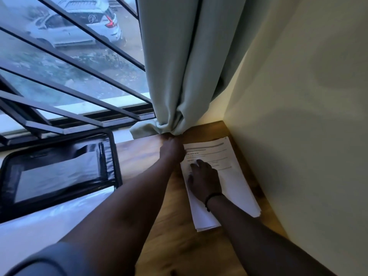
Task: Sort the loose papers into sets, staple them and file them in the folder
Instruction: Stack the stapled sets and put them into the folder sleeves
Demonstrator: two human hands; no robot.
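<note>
An open black folder (pixel 59 172) lies far left. The left hand (pixel 172 149) reaches the curtain (pixel 175 124) hem; its grip is hidden. The right hand (pixel 204 181) presses flat on the papers (pixel 235 182), long axis running away along the desk (pixel 179 236).

Paper stack (pixel 235 182) lies on the table (pixel 169 236), tight in the corner by the right wall (pixel 308 116). Open folder (pixel 59 168) sits left of the table, below the window (pixel 59 66). Curtain (pixel 179 66) hangs behind the stack, its hem touching the table's far edge.
</note>
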